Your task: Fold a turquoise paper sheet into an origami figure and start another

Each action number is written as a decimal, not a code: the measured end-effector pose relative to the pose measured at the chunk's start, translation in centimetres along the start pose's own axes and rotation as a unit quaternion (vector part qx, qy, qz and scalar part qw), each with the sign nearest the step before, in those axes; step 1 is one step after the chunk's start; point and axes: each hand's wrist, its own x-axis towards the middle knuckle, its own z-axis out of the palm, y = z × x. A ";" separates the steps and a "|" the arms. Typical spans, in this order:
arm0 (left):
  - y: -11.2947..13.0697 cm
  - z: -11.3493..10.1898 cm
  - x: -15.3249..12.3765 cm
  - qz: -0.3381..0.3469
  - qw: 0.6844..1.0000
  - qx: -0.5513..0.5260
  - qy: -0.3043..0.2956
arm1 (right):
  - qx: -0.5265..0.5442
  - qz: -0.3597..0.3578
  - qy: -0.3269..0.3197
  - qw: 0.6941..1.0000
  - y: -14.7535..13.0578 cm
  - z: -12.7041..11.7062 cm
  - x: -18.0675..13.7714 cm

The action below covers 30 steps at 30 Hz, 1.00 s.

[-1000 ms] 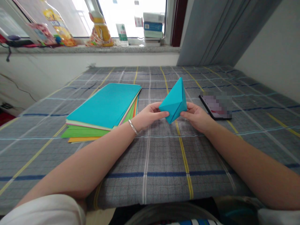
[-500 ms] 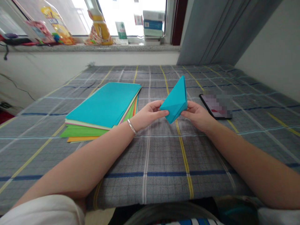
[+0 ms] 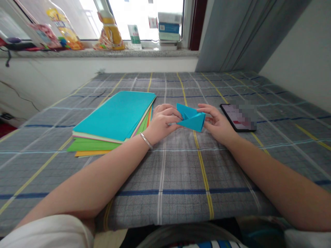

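A folded blue paper boat (image 3: 194,121) lies low over the checked cloth, hollow side up, with a pointed fold in its middle. My left hand (image 3: 165,120), a silver bangle at its wrist, pinches the boat's left end between thumb and curled fingers. At the right end, my right hand (image 3: 216,123) holds the boat loosely, its thumb by the near edge and its fingers around the far side. The right fingertips are partly hidden behind the paper.
A stack of coloured paper (image 3: 113,115), blue on top, lies left of my hands. To the right rests a phone (image 3: 234,119). The checked cloth (image 3: 181,172) covers the table. Bottles, packets and boxes (image 3: 169,27) line the windowsill behind.
The blue paper has gone from an upright, pointed folded shape to an opened boat, tipped lower. Both hands have shifted their grip to its two ends.
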 end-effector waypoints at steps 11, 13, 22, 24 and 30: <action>-0.7 1.5 -1.1 -0.084 0.976 0.178 -0.092 | -0.214 -0.131 -0.054 0.967 -1.4 -0.6 -0.8; -0.3 1.6 -1.2 -0.094 0.976 0.178 -0.088 | -0.239 -0.166 -0.067 0.954 -1.8 -0.7 -0.9; 1.0 0.7 -1.2 -0.141 0.970 0.175 -0.092 | -0.347 -0.131 -0.003 0.929 -2.7 -0.6 -1.2; 0.9 0.7 -1.1 -0.152 0.970 0.165 -0.094 | -0.344 -0.106 0.028 0.933 -2.5 -0.8 -1.0; 0.8 0.6 -1.1 -0.155 0.977 0.133 -0.063 | -0.278 0.040 -0.014 0.960 -2.6 -1.3 -1.1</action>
